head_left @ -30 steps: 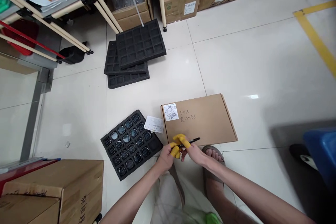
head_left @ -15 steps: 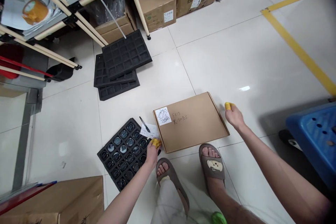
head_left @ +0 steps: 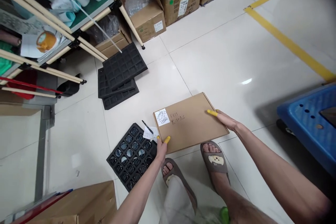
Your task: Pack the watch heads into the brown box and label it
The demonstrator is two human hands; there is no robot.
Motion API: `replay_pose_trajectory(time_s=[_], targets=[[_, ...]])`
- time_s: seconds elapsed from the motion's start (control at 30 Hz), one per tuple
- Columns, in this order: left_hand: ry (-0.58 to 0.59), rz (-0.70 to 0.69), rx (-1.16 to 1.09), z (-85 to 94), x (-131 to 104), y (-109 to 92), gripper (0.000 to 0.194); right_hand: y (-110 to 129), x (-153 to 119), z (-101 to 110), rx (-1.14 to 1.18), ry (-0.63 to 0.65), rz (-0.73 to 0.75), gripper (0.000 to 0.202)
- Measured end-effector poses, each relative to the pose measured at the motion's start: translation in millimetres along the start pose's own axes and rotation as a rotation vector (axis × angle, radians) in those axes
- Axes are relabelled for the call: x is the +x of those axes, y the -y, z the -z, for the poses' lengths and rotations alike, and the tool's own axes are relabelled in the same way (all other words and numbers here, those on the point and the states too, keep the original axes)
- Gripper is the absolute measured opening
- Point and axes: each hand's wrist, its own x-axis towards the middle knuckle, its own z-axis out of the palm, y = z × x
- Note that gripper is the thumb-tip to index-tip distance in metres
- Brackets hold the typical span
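A flat closed cardboard box (head_left: 193, 122) lies in front of my feet, with handwriting and a scribbled white label (head_left: 162, 117) on its lid. My left hand (head_left: 161, 148) grips its left end, the yellow-covered thumb on top. At the right end my right hand (head_left: 226, 119) has its yellow-tipped thumb on the lid, and its other fingers are hidden behind the edge. Left of the box is a black foam tray (head_left: 119, 152) with round dark glossy pieces in its pockets. A pen (head_left: 147, 127) and a written paper slip (head_left: 150, 133) lie between tray and box.
Several black foam trays (head_left: 124, 64) are stacked near the pipe-frame rack (head_left: 131, 28). Large cartons (head_left: 181, 1) line the back. A blue plastic stool (head_left: 301, 112) stands at right, a big carton (head_left: 91, 199) at lower left. Yellow tape (head_left: 286, 40) marks the floor.
My right hand has moved left from beside the box onto its right end. The left hand's fingers have spread onto the left edge, thumb on the lid. The view has shifted slightly.
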Motion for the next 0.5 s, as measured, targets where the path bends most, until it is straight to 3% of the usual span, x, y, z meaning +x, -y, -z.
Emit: replay_pose_trajectory(time_s=[0.13, 0.23, 0.3, 0.4, 0.5], targets=[[0.043, -0.084, 0.006, 6.1, -24, -33, 0.068, -8, -29, 3, 0.104, -0.150, 0.050, 0.061], [0.064, -0.171, 0.029, 12.4, -59, -73, 0.069, 0, -86, 0, 0.202, -0.229, 0.188, 0.061], [0.105, -0.253, 0.064, 17.8, -90, -109, 0.068, 12, -143, -2, 0.321, -0.150, 0.293, 0.058], [0.185, -0.418, 0.151, 22.1, -145, -171, 0.066, 34, -249, 4, 0.428, -0.024, 0.406, 0.057], [0.296, -0.588, 0.249, 14.7, -211, -232, 0.068, 50, -369, 22, 0.446, -0.029, 0.533, 0.065]])
